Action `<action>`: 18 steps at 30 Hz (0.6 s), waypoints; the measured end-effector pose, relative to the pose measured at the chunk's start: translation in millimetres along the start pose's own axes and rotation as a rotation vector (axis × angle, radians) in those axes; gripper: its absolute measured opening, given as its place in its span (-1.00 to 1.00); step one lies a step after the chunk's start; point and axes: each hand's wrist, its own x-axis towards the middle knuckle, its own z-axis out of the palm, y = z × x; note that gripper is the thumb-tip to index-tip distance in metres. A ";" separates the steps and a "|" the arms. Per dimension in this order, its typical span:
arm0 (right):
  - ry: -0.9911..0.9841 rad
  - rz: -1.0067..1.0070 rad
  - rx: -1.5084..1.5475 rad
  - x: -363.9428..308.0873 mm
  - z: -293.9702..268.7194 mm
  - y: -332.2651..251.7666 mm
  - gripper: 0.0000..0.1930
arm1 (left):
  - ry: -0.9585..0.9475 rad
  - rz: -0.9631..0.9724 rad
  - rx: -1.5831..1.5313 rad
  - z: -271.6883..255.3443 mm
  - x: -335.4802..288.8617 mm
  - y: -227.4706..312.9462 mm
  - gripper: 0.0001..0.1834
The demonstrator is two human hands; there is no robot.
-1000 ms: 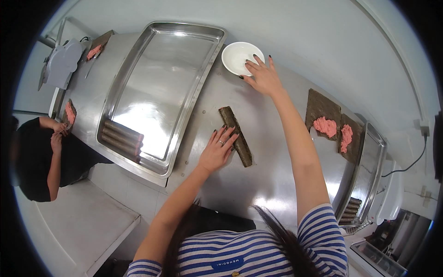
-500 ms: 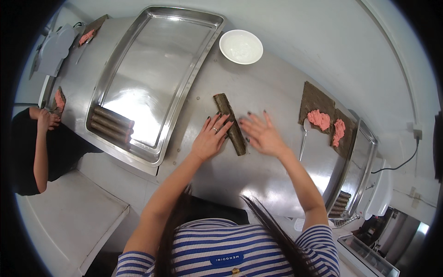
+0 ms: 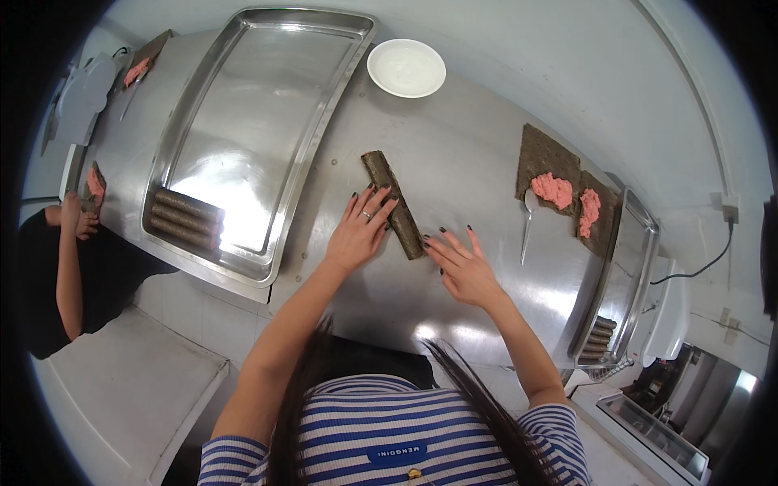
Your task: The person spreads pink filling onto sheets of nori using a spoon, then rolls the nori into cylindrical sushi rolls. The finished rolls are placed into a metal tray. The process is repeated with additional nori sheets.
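Left hand (image 3: 359, 231) lies flat with fingers spread, fingertips touching the near side of the dark seaweed roll (image 3: 394, 203); right hand (image 3: 462, 263) is likewise open and flat, fingertips at the roll's lower end. The roll, a long dark-green cylinder, lies slanted on the steel counter (image 3: 478, 154) between the two hands. Left of the left hand, a large steel tray (image 3: 324, 146) holds three finished rolls (image 3: 185, 219). Beyond the hands sits a white bowl (image 3: 406, 68). Right of the right hand lie a spoon (image 3: 528, 215) and seaweed sheets (image 3: 545, 158) topped with pink paste (image 3: 555, 189).
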 end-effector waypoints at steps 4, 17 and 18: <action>0.064 -0.020 -0.036 12.4 8.6 2.5 -0.55 | -0.003 0.015 0.016 1.5 -0.1 -1.2 -0.43; 0.527 0.529 0.250 116.9 58.5 -56.0 -0.53 | 0.048 0.107 0.151 -26.2 27.5 -13.0 -0.40; 0.526 0.531 0.248 116.0 59.7 -56.0 -0.53 | 0.034 0.149 0.188 -30.1 35.1 -16.1 -0.41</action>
